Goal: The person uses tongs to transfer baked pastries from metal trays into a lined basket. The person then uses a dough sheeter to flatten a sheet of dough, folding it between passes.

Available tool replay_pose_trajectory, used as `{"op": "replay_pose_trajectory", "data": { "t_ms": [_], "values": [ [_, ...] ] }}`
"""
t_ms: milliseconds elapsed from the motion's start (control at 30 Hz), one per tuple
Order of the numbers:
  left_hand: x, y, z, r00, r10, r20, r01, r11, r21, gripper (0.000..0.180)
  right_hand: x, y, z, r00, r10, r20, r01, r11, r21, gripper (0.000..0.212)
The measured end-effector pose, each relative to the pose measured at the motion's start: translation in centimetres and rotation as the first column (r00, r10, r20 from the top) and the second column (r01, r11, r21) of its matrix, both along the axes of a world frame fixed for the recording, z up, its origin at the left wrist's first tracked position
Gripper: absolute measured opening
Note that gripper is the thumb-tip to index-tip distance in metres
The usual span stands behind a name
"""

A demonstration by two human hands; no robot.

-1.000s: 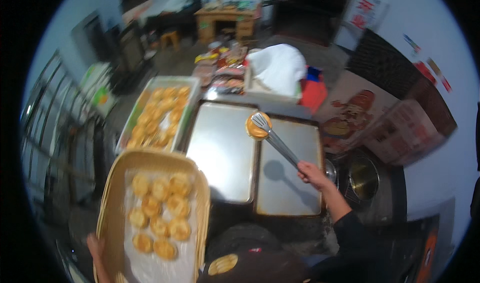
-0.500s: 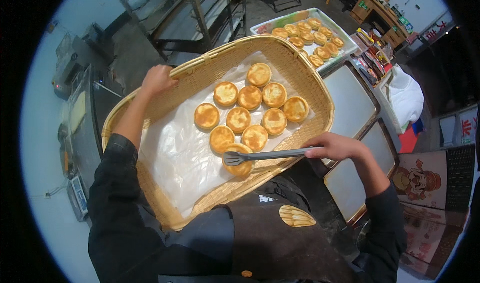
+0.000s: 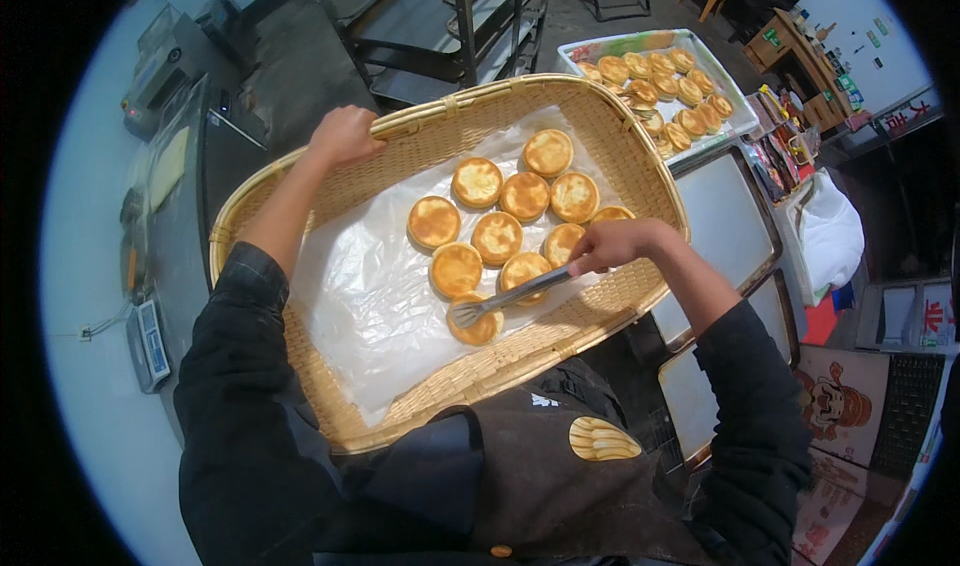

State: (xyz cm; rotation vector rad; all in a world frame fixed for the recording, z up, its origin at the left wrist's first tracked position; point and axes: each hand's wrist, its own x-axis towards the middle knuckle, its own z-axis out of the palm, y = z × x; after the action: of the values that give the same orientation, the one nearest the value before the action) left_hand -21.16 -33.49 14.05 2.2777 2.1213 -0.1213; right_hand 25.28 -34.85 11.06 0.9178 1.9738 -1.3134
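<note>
A large woven bamboo basket (image 3: 330, 421), lined with translucent plastic sheeting (image 3: 350, 306), is in front of my body. Several round golden-brown pastries (image 3: 497, 238) lie on the sheeting, mostly toward the basket's right half. My left hand (image 3: 345, 136) is closed around the far left part of the rim. In my right hand (image 3: 615, 246) are grey tongs (image 3: 525, 288), held over the pastries from the right. The tongs' slotted tip rests over the nearest pastry (image 3: 476, 331); whether it grips that pastry I cannot tell. My right hand partly covers a pastry behind it.
A white tray (image 3: 735, 86) of more stacked pastries stands beyond the basket's far right corner. Flat metal baking trays (image 3: 720, 236) lie along the right. A metal rack (image 3: 460, 26) stands behind, a dark counter (image 3: 215, 166) at left, and a white cloth (image 3: 830, 231) far right.
My right hand has moved left over the basket, and the tongs are more steeply slanted across the pastries. My left hand still holds the rim. The whole view has shifted slightly.
</note>
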Motion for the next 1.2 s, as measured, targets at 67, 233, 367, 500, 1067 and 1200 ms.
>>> {"op": "replay_pose_trajectory", "data": {
  "t_ms": [67, 233, 367, 500, 1067, 1200],
  "values": [
    [0.0, 0.0, -0.3, 1.000, 0.016, 0.001, -0.016, 1.000, -0.003, 0.040, -1.0, -0.1, 0.2, 0.984, 0.091, -0.154, -0.073, 0.990, 0.120, 0.050],
    [0.3, -0.9, -0.9, 0.999, 0.043, 0.007, -0.043, 0.999, 0.023, 0.041, -1.0, -0.6, -0.1, 0.994, 0.047, -0.102, -0.031, 0.989, 0.146, 0.050],
    [0.9, -1.6, -0.7, 0.995, 0.098, 0.003, -0.098, 0.995, -0.025, 0.042, 1.6, -0.9, 0.5, 1.000, 0.004, 0.021, -0.005, 0.998, 0.058, 0.053],
    [1.1, -1.9, -0.8, 0.990, 0.138, -0.018, -0.139, 0.989, -0.048, 0.043, 5.6, -2.6, 3.0, 0.998, 0.038, -0.058, -0.018, 0.952, 0.307, 0.048],
    [1.6, -10.4, -0.2, 0.939, 0.340, -0.049, -0.342, 0.939, -0.024, 0.035, 20.8, -14.4, 1.0, 0.417, -0.634, -0.651, 0.807, 0.588, -0.056, 0.031],
    [0.8, -17.4, -0.1, 0.910, 0.415, -0.024, -0.415, 0.910, -0.004, 0.035, 18.8, -20.3, -6.0, 0.337, -0.851, -0.402, 0.879, 0.437, -0.189, 0.028]
  ]
}}
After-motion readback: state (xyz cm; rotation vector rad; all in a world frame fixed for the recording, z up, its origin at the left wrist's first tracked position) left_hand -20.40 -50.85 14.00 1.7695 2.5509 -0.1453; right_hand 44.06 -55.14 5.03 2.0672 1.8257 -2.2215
